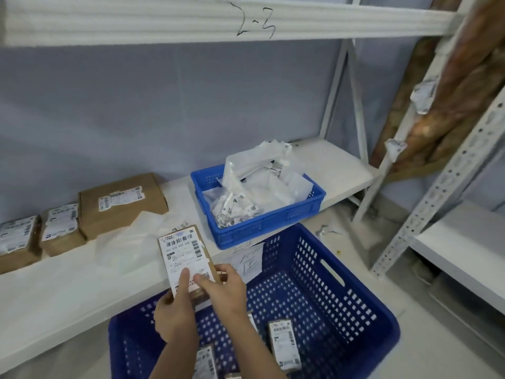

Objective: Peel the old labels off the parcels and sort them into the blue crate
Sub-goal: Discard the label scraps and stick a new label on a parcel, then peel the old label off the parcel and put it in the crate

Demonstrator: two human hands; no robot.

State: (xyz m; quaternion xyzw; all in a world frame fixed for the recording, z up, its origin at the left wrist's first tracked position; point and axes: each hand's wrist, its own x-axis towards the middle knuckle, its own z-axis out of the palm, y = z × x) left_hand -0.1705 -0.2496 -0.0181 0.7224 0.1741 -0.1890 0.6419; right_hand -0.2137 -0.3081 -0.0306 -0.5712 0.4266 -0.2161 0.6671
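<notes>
Holding a small cardboard parcel [188, 258] above the big blue crate [341, 305], left hand [175, 315] gripping its bottom with thumb on the label [183, 255], right hand [224, 288] fingers pinching the right edge.

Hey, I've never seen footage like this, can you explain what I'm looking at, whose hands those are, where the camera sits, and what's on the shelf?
There is no machine here, and only one picture. A person wears a camera on the head, so you look down at their own two hands. The left hand holds a small brown parcel, thumb on its white label. The right hand grips the parcel's right edge. Below them stands a large blue crate with a few parcels already inside. On the white shelf lie three more boxes at left, a clear bag, and a smaller blue tray filled with white bags.
</notes>
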